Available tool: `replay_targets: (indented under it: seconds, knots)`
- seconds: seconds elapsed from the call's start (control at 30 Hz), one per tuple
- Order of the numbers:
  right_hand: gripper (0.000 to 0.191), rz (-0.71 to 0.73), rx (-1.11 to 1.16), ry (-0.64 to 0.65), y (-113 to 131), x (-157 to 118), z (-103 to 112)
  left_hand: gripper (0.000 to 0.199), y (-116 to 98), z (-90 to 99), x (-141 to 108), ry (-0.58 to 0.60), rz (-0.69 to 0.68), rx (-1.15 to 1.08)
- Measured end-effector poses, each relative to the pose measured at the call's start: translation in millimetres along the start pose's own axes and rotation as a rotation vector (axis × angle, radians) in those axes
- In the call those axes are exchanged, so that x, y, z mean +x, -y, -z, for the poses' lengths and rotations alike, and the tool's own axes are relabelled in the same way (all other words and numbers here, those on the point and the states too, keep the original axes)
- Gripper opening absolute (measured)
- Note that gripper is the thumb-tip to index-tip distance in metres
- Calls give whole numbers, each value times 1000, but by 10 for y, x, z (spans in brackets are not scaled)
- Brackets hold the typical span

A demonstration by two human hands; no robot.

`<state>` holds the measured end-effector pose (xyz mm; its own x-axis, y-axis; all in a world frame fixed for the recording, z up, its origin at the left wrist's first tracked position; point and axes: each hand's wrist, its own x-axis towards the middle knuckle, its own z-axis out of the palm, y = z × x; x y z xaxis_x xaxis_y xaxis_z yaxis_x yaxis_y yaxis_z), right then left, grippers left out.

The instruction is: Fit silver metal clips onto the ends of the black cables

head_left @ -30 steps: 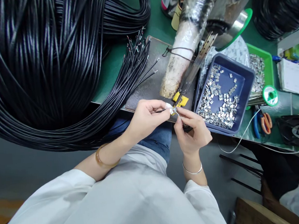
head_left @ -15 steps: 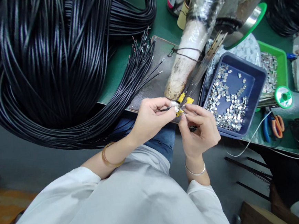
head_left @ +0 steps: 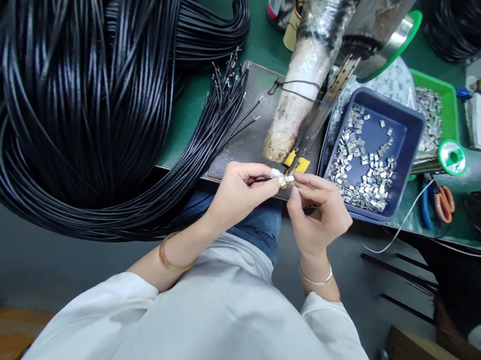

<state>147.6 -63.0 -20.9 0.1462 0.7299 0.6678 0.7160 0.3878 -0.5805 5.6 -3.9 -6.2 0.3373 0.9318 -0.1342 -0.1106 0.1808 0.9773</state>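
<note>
My left hand [head_left: 241,194] pinches a thin black cable [head_left: 265,179]; white wrapping covers a fingertip. A small silvery metal piece [head_left: 289,179] shows at the cable's end, between my two hands. My right hand [head_left: 319,204] has its thumb and fingers closed close to this piece; what lies between them is too small to name. Just beyond the fingers are a yellow part [head_left: 301,165] and the thin metal tips of a tool under a white, stained tube [head_left: 289,109].
Black cable bundles [head_left: 84,103] fill the left side, their stripped ends over a dark board [head_left: 238,152]. To the right stand a blue tray [head_left: 413,127] of metal pieces, a green tray [head_left: 448,94], a solder spool [head_left: 452,158] and orange-handled pliers [head_left: 444,205].
Both hands have come slightly back from the tool tips, toward my body. The metal piece at the cable's end now shows more clearly between them. The whole view has shifted a little.
</note>
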Motion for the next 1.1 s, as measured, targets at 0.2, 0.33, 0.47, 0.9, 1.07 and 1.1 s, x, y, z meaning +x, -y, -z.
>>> replay_targets:
  seconds: [0.2, 0.33, 0.47, 0.9, 1.07, 1.1]
  knots:
    - [22, 36, -46, 0, -12, -6, -3, 6, 9, -10, 24, -13, 32, -39]
    - [20, 28, -68, -12, -25, -4, -21, 9, -1, -51, 36, -43, 52, -79]
    - [16, 16, -95, -17, -31, 15, -35, 11, -13, -72, 32, -79, 35, -57]
    - [20, 50, -60, -52, 1, -25, -54, 8, -43, -57, 10, -65, 65, -63]
    - [18, 37, -60, -28, -21, -45, -49, 8, -54, -58, 19, -50, 92, -77]
    - [18, 32, -50, -33, -19, -40, -48, 8, -57, -61, 18, -48, 88, -72]
